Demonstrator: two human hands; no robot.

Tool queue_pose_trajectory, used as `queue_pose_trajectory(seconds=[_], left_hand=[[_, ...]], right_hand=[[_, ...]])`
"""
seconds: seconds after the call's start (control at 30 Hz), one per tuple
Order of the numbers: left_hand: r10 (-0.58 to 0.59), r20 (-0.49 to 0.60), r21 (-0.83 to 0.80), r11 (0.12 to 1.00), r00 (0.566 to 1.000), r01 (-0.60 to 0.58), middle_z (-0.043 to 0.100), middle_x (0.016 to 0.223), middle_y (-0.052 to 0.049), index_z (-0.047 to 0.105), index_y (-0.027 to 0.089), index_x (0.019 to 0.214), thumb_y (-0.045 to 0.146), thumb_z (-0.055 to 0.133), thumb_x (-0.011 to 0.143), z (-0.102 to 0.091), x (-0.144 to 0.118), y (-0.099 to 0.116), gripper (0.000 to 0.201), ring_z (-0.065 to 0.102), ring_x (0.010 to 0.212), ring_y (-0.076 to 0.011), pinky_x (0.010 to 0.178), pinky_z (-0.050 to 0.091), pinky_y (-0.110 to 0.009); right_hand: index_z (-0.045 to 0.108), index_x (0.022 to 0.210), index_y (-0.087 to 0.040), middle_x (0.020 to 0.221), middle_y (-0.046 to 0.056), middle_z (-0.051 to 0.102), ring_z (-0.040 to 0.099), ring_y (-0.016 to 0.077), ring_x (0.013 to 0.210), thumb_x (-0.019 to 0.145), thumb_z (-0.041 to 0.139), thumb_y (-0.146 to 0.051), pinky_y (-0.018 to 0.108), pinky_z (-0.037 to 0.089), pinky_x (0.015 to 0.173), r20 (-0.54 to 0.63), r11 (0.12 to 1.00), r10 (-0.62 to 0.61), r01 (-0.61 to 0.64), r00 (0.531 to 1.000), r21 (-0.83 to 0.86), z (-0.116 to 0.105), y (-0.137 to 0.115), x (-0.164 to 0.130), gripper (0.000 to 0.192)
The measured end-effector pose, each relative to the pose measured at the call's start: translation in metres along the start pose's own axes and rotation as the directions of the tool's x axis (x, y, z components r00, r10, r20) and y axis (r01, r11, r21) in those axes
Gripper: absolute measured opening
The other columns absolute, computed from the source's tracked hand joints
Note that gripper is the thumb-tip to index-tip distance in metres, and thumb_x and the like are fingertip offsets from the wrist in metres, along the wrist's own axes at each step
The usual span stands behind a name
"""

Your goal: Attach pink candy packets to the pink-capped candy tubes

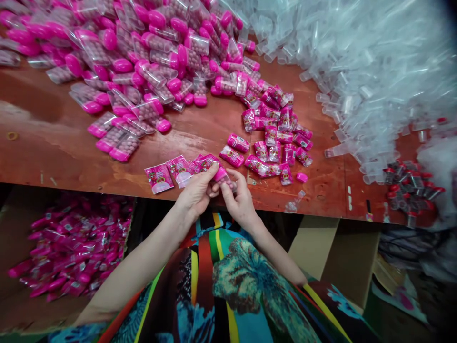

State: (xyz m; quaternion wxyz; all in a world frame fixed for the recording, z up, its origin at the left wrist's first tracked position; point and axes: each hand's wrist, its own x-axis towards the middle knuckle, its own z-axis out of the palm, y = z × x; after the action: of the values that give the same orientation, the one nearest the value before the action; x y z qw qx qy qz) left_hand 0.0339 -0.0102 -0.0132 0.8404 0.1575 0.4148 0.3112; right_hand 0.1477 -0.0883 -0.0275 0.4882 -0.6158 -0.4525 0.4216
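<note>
Two hands meet at the near edge of the desk (53, 138). The left hand (194, 193) pinches the end of a strip of pink labels (178, 171) between thumb and fingers, the strip lying flat on the desk and running off to the left. The right hand (240, 202) is closed around a small tube (224, 177) with a pink cap, held just beside the strip's near end, touching the left fingertips. Right of the hands lies a loose cluster of labelled tubes (274, 138), with a single pink cap (302, 177) near it. Farther back sits a big heap of unlabelled pink tubes (143, 57), and at the far right a mound of clear tubes (374, 62). Below the desk's edge, left, a box (14, 305) holds finished pink tubes.
</note>
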Motion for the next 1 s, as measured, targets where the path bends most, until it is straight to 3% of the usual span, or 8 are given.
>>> queue_pose_trajectory(seconds=[0.2,0.3,0.37,0.47,0.6,0.8,0.9,1.0], left_hand=[[-0.027,0.08,0.078,0.997,0.996,0.021,0.046,0.046,0.003,0.061,0.014,0.063,0.051,0.085,0.072,0.0,-0.008,0.003,0.045,0.042,0.043,-0.0062,0.041,0.029,-0.017],[-0.023,0.134,0.146,0.989,0.991,0.003,0.047,0.047,0.002,0.063,0.014,0.063,0.05,0.084,0.073,-0.003,-0.011,0.009,0.044,0.043,0.044,-0.0068,0.043,0.031,-0.018],[-0.037,0.168,0.198,0.98,0.985,0.003,0.047,0.047,0.001,0.061,0.015,0.058,0.051,0.082,0.075,-0.005,-0.011,0.012,0.046,0.042,0.043,-0.0068,0.043,0.032,-0.019],[-0.039,0.203,0.243,0.97,0.978,-0.012,0.047,0.046,0.0,0.057,0.015,0.053,0.053,0.078,0.079,-0.006,-0.011,0.013,0.05,0.042,0.043,-0.0072,0.044,0.032,-0.02],[0.006,0.207,0.156,0.987,0.978,-0.039,0.049,0.047,0.0,0.068,0.016,0.071,0.055,0.071,0.084,-0.003,-0.011,0.013,0.041,0.046,0.045,-0.0096,0.044,0.033,-0.02],[-0.074,0.215,0.084,0.995,0.974,0.058,0.057,0.055,-0.002,0.072,0.017,0.088,0.068,0.058,0.088,-0.003,-0.013,0.021,0.053,0.048,0.043,-0.011,0.043,0.036,-0.023],[-0.039,0.209,0.102,0.995,0.977,0.018,0.061,0.06,-0.003,0.071,0.016,0.087,0.063,0.065,0.086,-0.005,-0.012,0.019,0.047,0.05,0.044,-0.0103,0.04,0.031,-0.022],[-0.02,0.177,0.112,0.994,0.984,0.0,0.058,0.057,-0.001,0.07,0.014,0.083,0.049,0.075,0.083,-0.007,-0.011,0.013,0.035,0.049,0.044,-0.0085,0.039,0.03,-0.019]], right_hand=[[0.039,0.141,-0.028,0.063,-0.01,0.043,0.031,0.0075,0.041,0.098,0.053,-0.053,0.02,0.03,0.037,0.177,0.864,0.19,-0.251,0.966,0.436,0.004,0.0,0.006,0.051],[0.042,0.144,-0.029,0.07,-0.006,0.053,0.044,0.0098,0.048,0.099,0.053,-0.052,0.023,0.044,0.046,0.134,0.938,0.112,-0.149,0.985,0.313,-0.001,0.0,0.007,0.052],[0.047,0.143,-0.03,0.099,0.004,0.067,0.062,0.015,0.074,0.098,0.057,-0.048,0.031,0.057,0.067,0.052,0.994,-0.003,-0.003,0.999,0.108,-0.003,0.001,0.006,0.05],[0.048,0.145,-0.031,0.132,0.009,0.063,0.066,0.0216,0.104,0.098,0.056,-0.043,0.041,0.058,0.091,0.01,0.993,-0.105,0.106,0.994,-0.058,-0.001,0.001,0.005,0.049],[0.041,0.15,-0.033,0.094,0.004,0.068,0.062,0.0155,0.069,0.101,0.051,-0.046,0.033,0.059,0.063,0.035,0.989,0.031,-0.036,0.999,0.144,0.002,-0.002,0.006,0.052],[0.028,0.157,-0.033,0.062,-0.009,0.047,0.027,0.0075,0.039,0.099,0.051,-0.052,0.02,0.032,0.035,0.214,0.892,0.179,-0.25,0.96,0.377,-0.003,-0.009,0.01,0.064],[0.034,0.154,-0.033,0.065,-0.006,0.052,0.038,0.0091,0.043,0.099,0.055,-0.049,0.023,0.042,0.041,0.137,0.934,0.111,-0.15,0.984,0.325,0.0,-0.004,0.007,0.061],[0.04,0.151,-0.032,0.091,0.002,0.067,0.061,0.0141,0.066,0.099,0.056,-0.045,0.033,0.059,0.066,0.035,0.985,0.02,-0.026,0.999,0.17,0.003,0.005,0.002,0.057]])
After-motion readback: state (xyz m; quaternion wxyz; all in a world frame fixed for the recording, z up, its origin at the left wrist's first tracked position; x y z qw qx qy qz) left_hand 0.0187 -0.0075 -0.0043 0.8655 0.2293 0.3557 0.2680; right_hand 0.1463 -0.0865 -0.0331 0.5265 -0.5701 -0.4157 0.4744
